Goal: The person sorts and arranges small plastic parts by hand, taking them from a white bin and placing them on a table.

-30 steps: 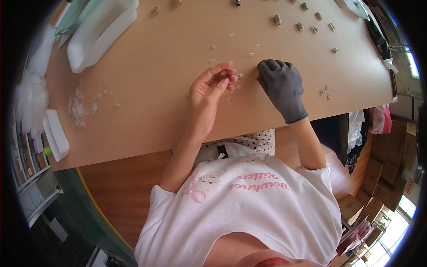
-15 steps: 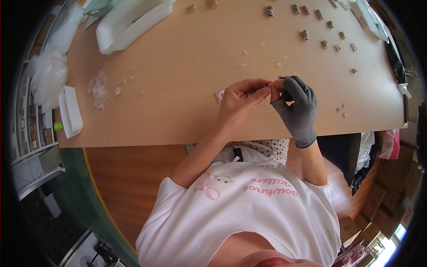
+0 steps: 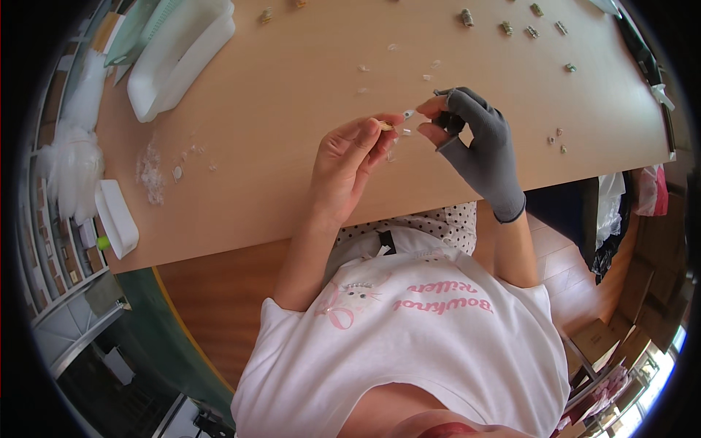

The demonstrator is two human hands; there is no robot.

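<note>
My bare left hand is raised over the table near its front edge. Its thumb and fingers pinch a small gold-coloured piece. A tiny whitish piece shows between the two hands, by the left fingertips; whether anything holds it I cannot tell. My right hand wears a grey glove that leaves the thumb and index fingertips bare. Those two tips are apart, while the other fingers curl around something dark whose kind is hidden. Another small white bit appears just below the gap.
Several small patterned rolls lie at the far right. Clear plastic scraps are heaped on the left, near a white tray. A larger white bin stands at the far left. Tiny pieces lie to the right.
My hands, together before, are now apart, and the left has turned to show the gold-coloured piece. The whole view has shifted and tilted.
</note>
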